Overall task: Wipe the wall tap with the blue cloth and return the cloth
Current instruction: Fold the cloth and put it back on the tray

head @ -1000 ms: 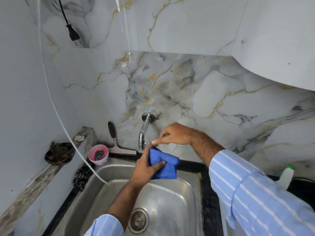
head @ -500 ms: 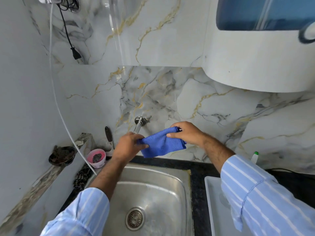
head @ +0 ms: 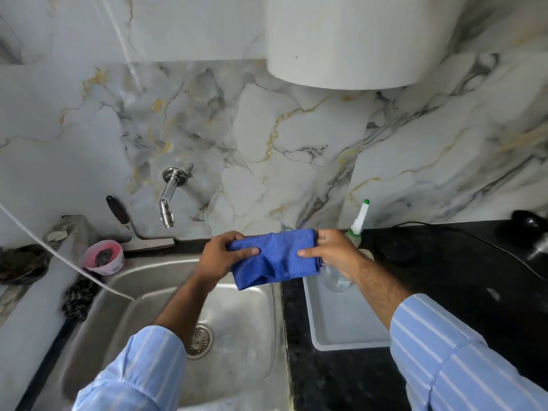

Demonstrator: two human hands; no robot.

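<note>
A folded blue cloth (head: 277,258) is stretched between both hands above the right rim of the steel sink (head: 166,277). My left hand (head: 222,256) pinches its left end and my right hand (head: 332,252) pinches its right end. The chrome wall tap (head: 169,197) sticks out of the marble wall to the upper left, well apart from the cloth and both hands. Nothing touches the tap.
A white tray (head: 344,327) lies on the black counter (head: 459,280) right of the sink, with a clear bottle with a green-tipped cap (head: 359,221) at its far end. A pink bowl (head: 103,258), a squeegee (head: 130,232) and a white hose (head: 59,256) are at the left. A white appliance (head: 355,40) hangs overhead.
Both hands carried the cloth away from the tap, rightward toward the tray. One second ago only the left hand held it, below the spout; now both hands hold it spread out.
</note>
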